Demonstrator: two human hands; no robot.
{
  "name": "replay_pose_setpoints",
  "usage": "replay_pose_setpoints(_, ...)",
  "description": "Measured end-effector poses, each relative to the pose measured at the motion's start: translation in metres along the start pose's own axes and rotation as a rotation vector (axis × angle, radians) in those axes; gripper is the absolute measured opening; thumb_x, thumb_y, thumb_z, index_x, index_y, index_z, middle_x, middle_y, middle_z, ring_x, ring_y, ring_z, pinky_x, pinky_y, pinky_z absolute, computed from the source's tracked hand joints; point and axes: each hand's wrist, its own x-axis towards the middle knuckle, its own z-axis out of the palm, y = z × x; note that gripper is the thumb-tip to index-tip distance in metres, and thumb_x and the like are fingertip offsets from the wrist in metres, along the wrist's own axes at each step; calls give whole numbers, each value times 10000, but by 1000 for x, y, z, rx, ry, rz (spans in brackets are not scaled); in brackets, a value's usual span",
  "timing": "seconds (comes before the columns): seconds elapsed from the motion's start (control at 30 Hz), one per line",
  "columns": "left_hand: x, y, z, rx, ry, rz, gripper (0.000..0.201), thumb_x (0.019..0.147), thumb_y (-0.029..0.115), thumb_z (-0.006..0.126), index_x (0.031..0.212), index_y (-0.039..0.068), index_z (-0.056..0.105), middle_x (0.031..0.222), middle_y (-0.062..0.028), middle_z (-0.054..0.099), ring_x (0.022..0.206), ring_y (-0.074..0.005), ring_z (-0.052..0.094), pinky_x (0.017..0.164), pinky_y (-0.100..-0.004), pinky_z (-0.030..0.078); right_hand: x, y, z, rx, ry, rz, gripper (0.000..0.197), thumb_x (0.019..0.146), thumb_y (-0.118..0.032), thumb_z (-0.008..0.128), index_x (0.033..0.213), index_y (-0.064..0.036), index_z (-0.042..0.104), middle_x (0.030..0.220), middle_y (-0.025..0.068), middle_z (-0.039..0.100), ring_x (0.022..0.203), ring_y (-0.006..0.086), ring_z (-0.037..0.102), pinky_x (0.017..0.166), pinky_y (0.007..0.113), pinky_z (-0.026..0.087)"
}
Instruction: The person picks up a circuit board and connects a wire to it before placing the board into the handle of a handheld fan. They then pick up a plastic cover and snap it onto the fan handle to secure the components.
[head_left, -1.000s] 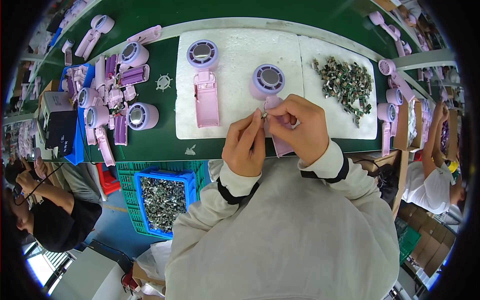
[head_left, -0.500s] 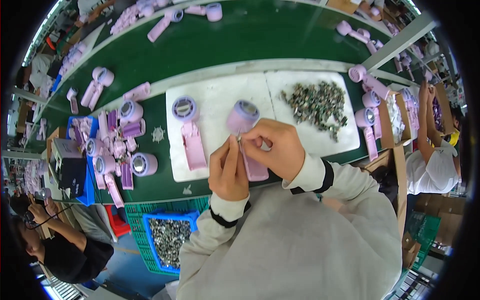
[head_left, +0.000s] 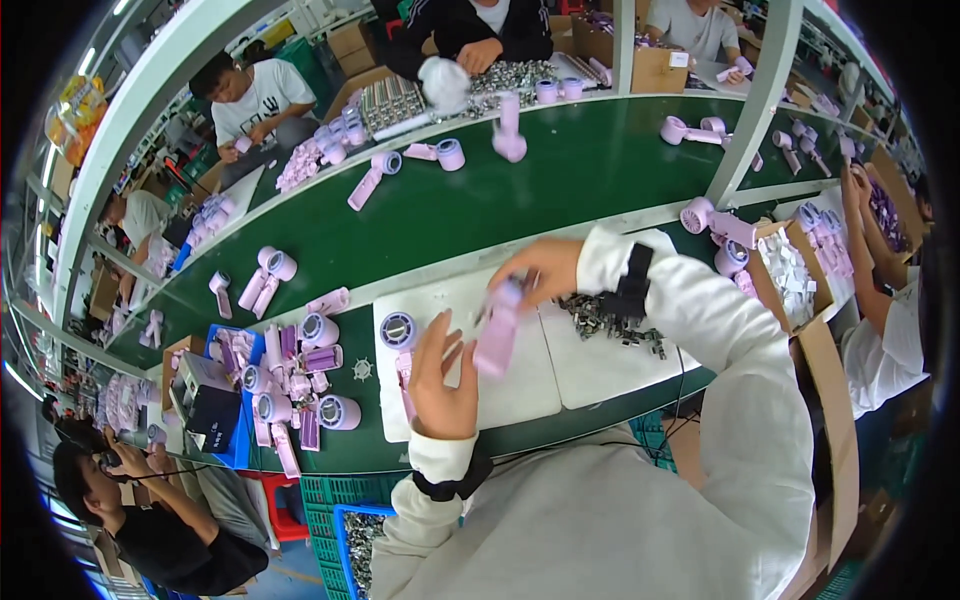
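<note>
In my right hand (head_left: 548,272), a pink handheld fan (head_left: 496,338) is gripped by its round head end, the handle hanging down toward me; it is slightly blurred. My left hand (head_left: 443,395) is open just left of it, fingers raised and apart. Whether a fingertip touches the handle, I cannot tell. Beneath both hands lies a white foam board (head_left: 520,395). A second fan (head_left: 398,331) rests at the board's left, its handle partly covered by my left hand. A pile of small metal parts (head_left: 600,322) sits on the right side, partly hidden by my right forearm.
Pink fan parts (head_left: 290,375) are heaped left of the board, by a blue bin (head_left: 237,447). Beyond a raised ledge runs a green belt (head_left: 590,150) carrying several fans. A carton of white pieces (head_left: 785,270) stands at right. Several co-workers sit around; metal uprights (head_left: 757,110) rise at the right.
My right hand has raised the fan off the board. My left hand has let go of the small piece at the handle and opened. The view has tilted up, showing people across the belt.
</note>
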Motion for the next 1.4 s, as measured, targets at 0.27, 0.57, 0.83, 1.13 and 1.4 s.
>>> replay_pose_setpoints(0.27,43,-26,51,139,-536,39,384,949,71,686,1327,47,624,1308,-190,637,1078,-279,702,908,-344,569,-71,103,-86,-545,895,509,561,781,-390,798,1250,-95,706,1123,179,741,1033,355,712,945,399,566)
replay_pose_setpoints(0.57,51,-50,115,316,-724,432,498,877,53,701,1362,56,589,1247,-223,643,1160,-397,606,989,-418,511,-226,20,-123,-962,552,991,511,796,-373,779,1212,-82,721,1134,221,725,1056,389,689,979,425,533)
replay_pose_setpoints(0.83,49,-24,97,316,-762,270,452,848,31,701,1293,27,621,1098,-211,663,1020,-409,624,908,-462,522,-281,46,-111,-751,373,1296,470,823,-368,731,1164,-45,718,1129,196,726,1050,386,685,935,457,543)
replay_pose_setpoints(1.13,-12,-9,5,353,-487,153,169,966,55,633,1105,-13,701,1098,-206,690,948,-356,687,801,-384,559,-207,23,-101,-1475,456,616,169,841,-224,685,908,-69,700,940,105,705,931,303,697,777,414,572)
replay_pose_setpoints(1.4,-60,-26,-24,190,-181,-23,190,1033,45,562,1143,-47,688,1089,-140,673,878,-173,674,754,-302,558,-67,-71,51,-1191,632,16,95,776,-155,645,790,-81,587,815,69,576,778,251,606,669,371,512)
